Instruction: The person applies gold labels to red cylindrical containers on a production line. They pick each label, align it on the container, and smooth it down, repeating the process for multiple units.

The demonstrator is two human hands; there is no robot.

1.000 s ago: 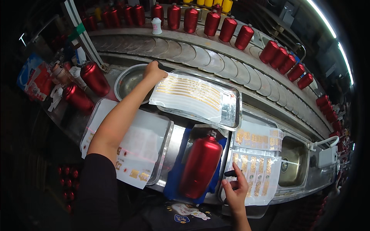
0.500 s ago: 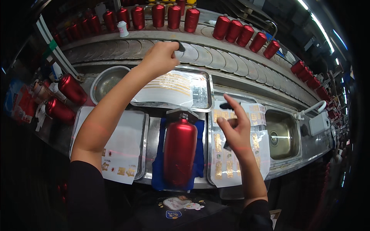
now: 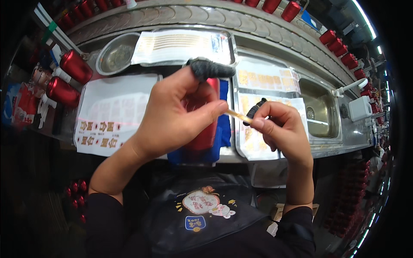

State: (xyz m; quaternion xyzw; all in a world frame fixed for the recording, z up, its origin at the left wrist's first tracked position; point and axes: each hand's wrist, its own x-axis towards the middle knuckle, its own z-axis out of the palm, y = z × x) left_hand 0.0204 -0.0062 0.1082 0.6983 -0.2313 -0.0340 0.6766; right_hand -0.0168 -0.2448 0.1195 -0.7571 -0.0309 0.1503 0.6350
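Observation:
A thin gold decal strip point(image 3: 237, 115) stretches between my two hands in front of the red bottle. My left hand point(image 3: 172, 114) has its thumb at one end of the strip, its black-covered index finger raised; the fingers behind the thumb are partly hidden. My right hand point(image 3: 286, 131) pinches the other end between thumb and a black-covered finger. Behind my left hand, mostly hidden, the red bottle point(image 3: 206, 135) rests on a blue cloth point(image 3: 225, 114).
A sheet of gold strips point(image 3: 172, 41) lies on the far tray beside a metal bowl point(image 3: 118, 53). Decal sheets point(image 3: 101, 99) point(image 3: 266, 79) lie left and right. A sink point(image 3: 316, 109) is at right; red bottles point(image 3: 75, 66) stand at left, with a conveyor point(image 3: 172, 17) behind.
My left hand has come back from near the conveyor, and both hands have met before the bottle with the strip between them. The view has tilted downward.

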